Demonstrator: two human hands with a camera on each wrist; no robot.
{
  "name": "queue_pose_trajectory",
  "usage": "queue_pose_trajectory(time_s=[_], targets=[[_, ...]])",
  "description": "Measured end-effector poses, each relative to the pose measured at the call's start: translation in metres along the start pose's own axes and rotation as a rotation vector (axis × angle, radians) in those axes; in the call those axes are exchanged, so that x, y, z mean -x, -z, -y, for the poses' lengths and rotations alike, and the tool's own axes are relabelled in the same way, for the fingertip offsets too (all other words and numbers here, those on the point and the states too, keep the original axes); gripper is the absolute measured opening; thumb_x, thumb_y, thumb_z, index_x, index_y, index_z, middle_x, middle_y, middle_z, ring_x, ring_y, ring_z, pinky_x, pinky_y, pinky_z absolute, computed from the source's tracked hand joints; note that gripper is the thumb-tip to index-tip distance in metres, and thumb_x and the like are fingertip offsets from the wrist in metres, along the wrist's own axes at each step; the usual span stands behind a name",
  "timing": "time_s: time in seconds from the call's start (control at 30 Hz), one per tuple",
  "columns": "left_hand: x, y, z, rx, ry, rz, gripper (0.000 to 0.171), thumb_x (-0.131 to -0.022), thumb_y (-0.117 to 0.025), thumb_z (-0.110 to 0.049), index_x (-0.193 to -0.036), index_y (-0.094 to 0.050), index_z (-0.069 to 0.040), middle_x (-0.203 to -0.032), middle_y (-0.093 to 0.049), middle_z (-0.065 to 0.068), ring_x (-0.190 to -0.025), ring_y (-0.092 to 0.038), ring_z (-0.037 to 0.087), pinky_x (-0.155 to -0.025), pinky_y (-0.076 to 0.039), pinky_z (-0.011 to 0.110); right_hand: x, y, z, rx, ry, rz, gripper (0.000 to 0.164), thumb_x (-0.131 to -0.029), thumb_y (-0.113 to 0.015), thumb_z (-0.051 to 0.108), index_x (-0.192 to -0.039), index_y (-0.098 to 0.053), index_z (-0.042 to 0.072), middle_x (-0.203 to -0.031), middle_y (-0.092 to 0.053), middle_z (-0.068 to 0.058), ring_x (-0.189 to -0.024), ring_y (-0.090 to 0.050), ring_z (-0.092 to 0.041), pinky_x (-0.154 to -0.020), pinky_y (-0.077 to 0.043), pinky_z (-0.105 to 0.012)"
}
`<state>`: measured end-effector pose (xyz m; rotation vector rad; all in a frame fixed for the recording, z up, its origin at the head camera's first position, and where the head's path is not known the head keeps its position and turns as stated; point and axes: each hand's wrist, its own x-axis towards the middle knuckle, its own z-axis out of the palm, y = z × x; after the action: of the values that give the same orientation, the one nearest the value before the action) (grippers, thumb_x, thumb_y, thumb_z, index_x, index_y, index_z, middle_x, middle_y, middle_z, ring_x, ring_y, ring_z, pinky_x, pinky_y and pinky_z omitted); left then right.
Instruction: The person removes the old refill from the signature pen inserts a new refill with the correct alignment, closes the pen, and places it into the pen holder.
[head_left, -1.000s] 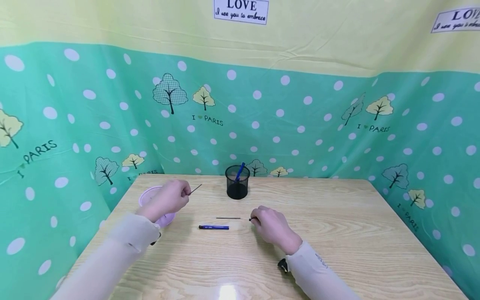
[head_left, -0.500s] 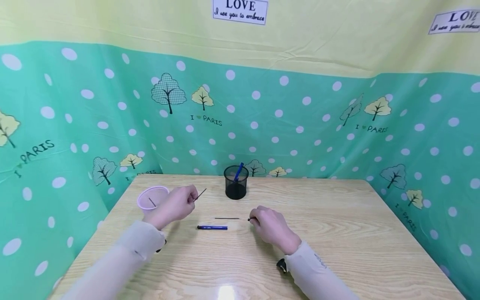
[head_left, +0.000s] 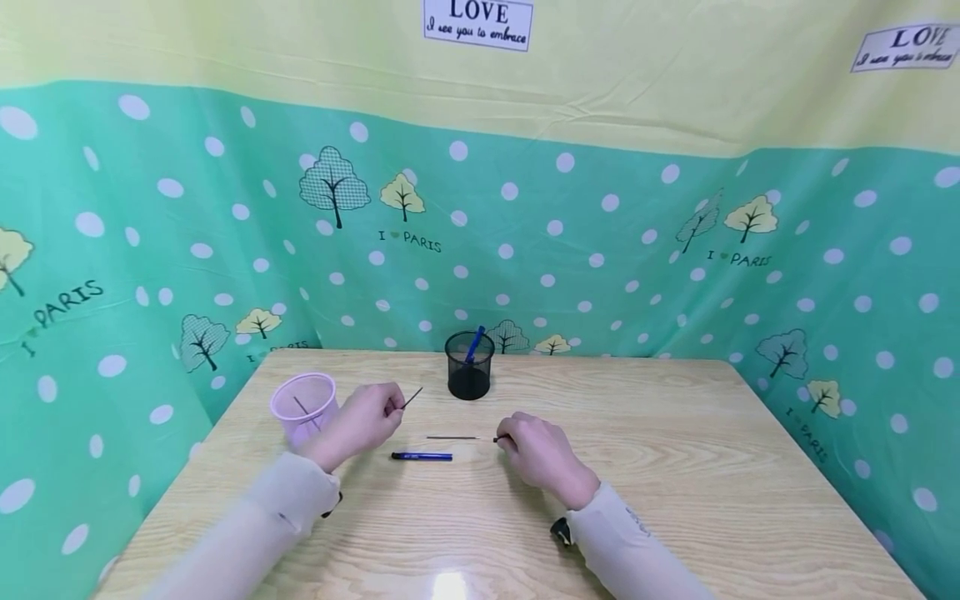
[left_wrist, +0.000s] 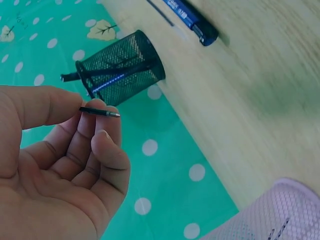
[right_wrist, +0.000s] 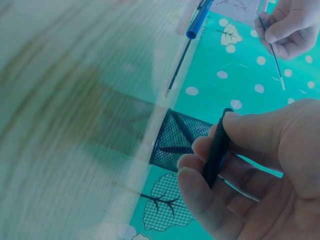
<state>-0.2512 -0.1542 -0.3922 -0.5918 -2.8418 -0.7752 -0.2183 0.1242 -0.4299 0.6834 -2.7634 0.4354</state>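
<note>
My left hand (head_left: 363, 423) pinches a thin dark pen refill (head_left: 412, 398) between thumb and fingertips, above the table. The left wrist view shows the light tip of that refill (left_wrist: 100, 112). My right hand (head_left: 542, 454), low over the table, holds a short black pen part (right_wrist: 218, 150) with ridges near one end, gripped between thumb and fingers. Another refill (head_left: 453, 437) lies on the wood between the hands. In front of it lies a blue pen barrel (head_left: 422, 457), its end looking hollow in the right wrist view.
A black mesh pen holder (head_left: 469, 382) with a blue pen (head_left: 476, 342) in it stands near the table's back edge. Beside my left forearm is a lilac mesh basket (head_left: 306, 408) with a thin dark stick inside. A green and yellow curtain (head_left: 600, 233) hangs behind the table (head_left: 675, 467).
My left hand has moved right with the refill, away from the lilac basket, which now shows more fully. My right hand has stayed in place with the black pen part.
</note>
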Motion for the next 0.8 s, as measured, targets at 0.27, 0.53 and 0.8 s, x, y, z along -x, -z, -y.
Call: queue_pose_trajectory(time_s=[0.27, 0.53, 0.8], targets=[[0.001, -0.007, -0.002, 0.023, -0.028, -0.033, 0.015, -0.076, -0.059, 0.000, -0.091, -0.063, -0.004, -0.069, -0.054, -0.004, -0.061, -0.048, 0.009, -0.058, -0.043, 0.025, 0.000, 0.000, 0.001, -0.002, -0.005, 0.006, 0.007, -0.086, -0.059, 0.018, -0.085, -0.065, 0.021, -0.075, -0.052, 0.011, -0.062, -0.047, -0.003, -0.055, -0.041, -0.024], [0.001, -0.011, -0.005, 0.068, -0.015, -0.039, 0.021, -0.076, -0.058, 0.003, -0.094, -0.062, -0.006, -0.071, -0.055, -0.002, -0.064, -0.049, 0.009, -0.061, -0.044, 0.025, 0.000, 0.000, 0.001, 0.000, 0.000, 0.006, 0.007, -0.086, -0.059, 0.019, -0.085, -0.065, 0.021, -0.076, -0.053, 0.011, -0.063, -0.047, -0.003, -0.055, -0.042, -0.024], [0.001, -0.019, -0.010, 0.077, -0.036, -0.043, 0.022, -0.072, -0.055, 0.004, -0.087, -0.062, -0.011, -0.074, -0.057, -0.002, -0.066, -0.049, 0.008, -0.063, -0.044, 0.027, 0.000, 0.000, 0.000, 0.005, 0.004, 0.002, 0.007, -0.086, -0.059, 0.018, -0.085, -0.065, 0.021, -0.075, -0.052, 0.011, -0.063, -0.047, -0.003, -0.054, -0.041, -0.023]])
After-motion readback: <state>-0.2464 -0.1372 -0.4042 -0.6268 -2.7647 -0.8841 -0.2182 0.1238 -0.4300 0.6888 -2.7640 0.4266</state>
